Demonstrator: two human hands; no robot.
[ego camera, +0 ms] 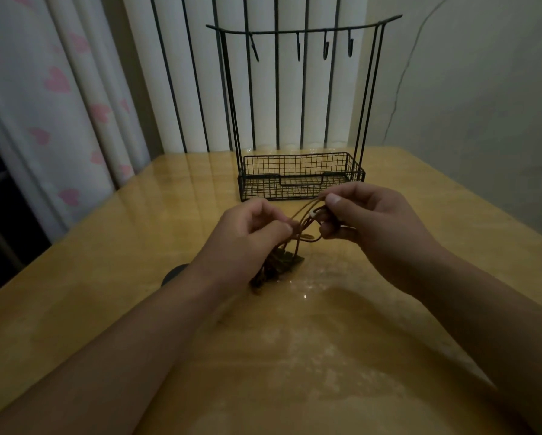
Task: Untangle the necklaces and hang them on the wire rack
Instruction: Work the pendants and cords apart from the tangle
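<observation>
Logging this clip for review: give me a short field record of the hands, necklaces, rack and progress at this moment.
left hand: left hand pinches the brown cords
right hand: right hand pinches the same cords nearer the rack
necklaces: necklaces bunched between the hands, pendants hanging down to the table
wire rack: wire rack upright behind the hands; its four hooks are bare
progress: nothing hung yet

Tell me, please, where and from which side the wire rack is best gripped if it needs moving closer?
Probably the wire rack by one tall side upright, from the side, or both uprights at once. The top bar carries four empty hooks and sits high, so a pull there could tip it; the low basket anchors the base.
</observation>
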